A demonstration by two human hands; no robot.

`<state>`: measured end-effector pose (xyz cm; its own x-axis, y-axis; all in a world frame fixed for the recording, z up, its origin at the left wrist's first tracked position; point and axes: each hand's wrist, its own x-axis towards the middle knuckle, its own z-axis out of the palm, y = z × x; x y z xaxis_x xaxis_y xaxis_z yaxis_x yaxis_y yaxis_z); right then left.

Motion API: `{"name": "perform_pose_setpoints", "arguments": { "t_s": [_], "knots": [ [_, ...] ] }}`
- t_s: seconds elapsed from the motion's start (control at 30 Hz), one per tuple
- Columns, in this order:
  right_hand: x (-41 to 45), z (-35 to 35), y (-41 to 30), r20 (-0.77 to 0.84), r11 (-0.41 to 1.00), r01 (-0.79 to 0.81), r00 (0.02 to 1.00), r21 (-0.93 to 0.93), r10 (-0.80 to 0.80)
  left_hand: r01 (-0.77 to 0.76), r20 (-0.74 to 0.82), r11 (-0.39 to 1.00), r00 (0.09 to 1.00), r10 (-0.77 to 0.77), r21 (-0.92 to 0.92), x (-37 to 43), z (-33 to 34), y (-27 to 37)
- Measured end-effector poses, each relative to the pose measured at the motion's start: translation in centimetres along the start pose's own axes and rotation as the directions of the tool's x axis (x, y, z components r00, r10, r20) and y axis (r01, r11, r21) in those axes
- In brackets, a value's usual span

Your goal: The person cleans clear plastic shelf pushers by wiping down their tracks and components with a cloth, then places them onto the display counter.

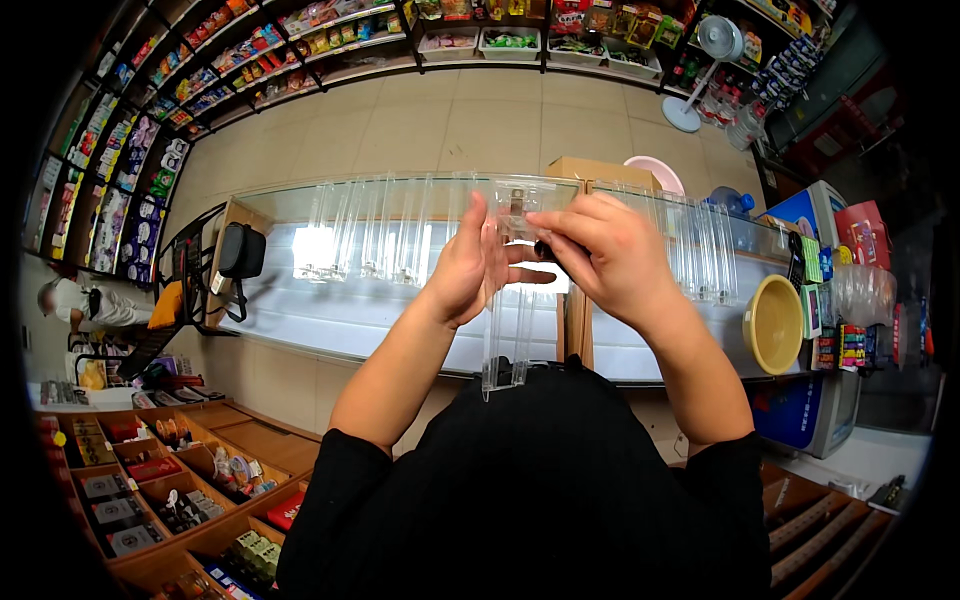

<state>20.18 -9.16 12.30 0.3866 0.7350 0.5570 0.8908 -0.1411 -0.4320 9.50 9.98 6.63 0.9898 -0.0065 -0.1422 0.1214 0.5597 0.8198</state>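
My left hand (474, 262) supports a long clear plastic pusher tray (510, 330), with the thumb raised along its side and fingers spread behind it. The tray's near end reaches down to my black shirt. At its far end, a small spring-like metal part (517, 196) shows inside the clear plastic. My right hand (611, 251) has its index fingertip against that end. Between its thumb and other fingers is a small black object (546, 253), mostly hidden. Below both hands is a glass display counter (322, 319) with several similar clear trays (401, 232) standing in rows.
On the counter's left end stands a black case (242, 250); a yellow basin (772, 324) is at the right. Beyond lie a cardboard box (600, 172), a pink basin (654, 172) and stocked shelves (337, 37). A person (97, 300) is at far left. Wooden compartments (180, 480) are behind me.
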Motion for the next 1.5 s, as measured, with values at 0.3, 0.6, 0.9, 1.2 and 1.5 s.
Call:
{"name": "perform_pose_setpoints", "arguments": {
  "t_s": [0.3,0.6,0.9,1.2,1.5],
  "knots": [
    [-1.3,1.3,-0.3,0.048,0.999,-0.034,0.998,-0.004,0.034,-0.12,-0.008,0.991,0.993,0.12,0.055,-2.3,-1.8,-3.5],
    [-1.8,1.6,-0.3,0.109,0.998,-0.026,0.994,0.051,0.02,-0.173,-0.078,0.985,0.981,0.175,0.026,-2.0,-1.5,-3.4],
    [-2.6,1.7,0.1,0.114,0.999,-0.038,0.993,0.036,0.034,-0.08,-0.093,0.996,0.992,0.083,0.035,-2.1,-2.1,-4.3],
    [-1.9,-0.7,0.0,0.143,0.855,-0.453,0.891,0.251,0.43,-0.078,-0.126,0.992,0.988,0.09,0.096,-2.3,-2.4,-4.8],
    [0.3,3.3,0.9,-0.322,0.974,0.06,0.938,-0.217,-0.129,-0.047,-0.126,0.996,0.991,0.056,0.069,-2.3,-0.9,-4.5]
  ]
}}
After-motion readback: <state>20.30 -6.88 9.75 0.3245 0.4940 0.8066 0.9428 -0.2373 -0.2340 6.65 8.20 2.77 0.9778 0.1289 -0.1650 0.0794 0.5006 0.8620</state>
